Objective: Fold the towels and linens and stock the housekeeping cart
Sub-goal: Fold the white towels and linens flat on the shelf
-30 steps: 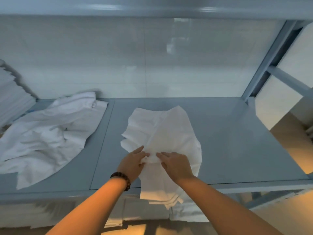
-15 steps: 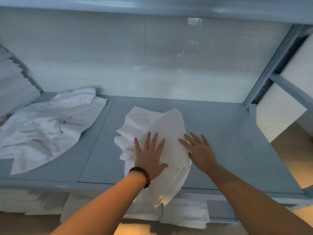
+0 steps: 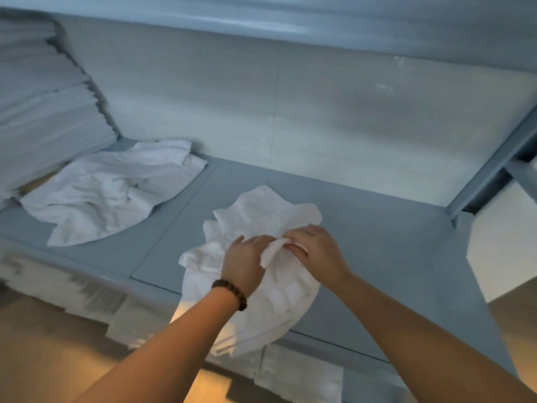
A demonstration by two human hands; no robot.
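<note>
Shelf: one grey-blue metal shelf (image 3: 377,234), its deck made of two panels with a seam between them; a second deck runs overhead.
Folded stack: one tall stack of folded linens (image 3: 43,112) at the far left of the shelf, layers too many and too blurred to count.
Loose sheet: one crumpled white sheet (image 3: 110,193) on the left panel, just beside the stack and well apart from both hands.
Towel: one white towel (image 3: 261,210) on the right panel, rumpled, its near end hanging over the front edge of the shelf.
Lower linens: folded white linens (image 3: 299,376) on the level below, under the front edge; the count cannot be told.
Hands: two, both on the towel, close together.
Left hand: left hand (image 3: 247,263), fingers curled round a raised fold of the towel, thumb towards the shelf.
Right hand: right hand (image 3: 316,251), fingers bent down and pinching the same fold from the other side.
Bracelet: one dark bead bracelet (image 3: 231,292) on the left wrist.
</note>
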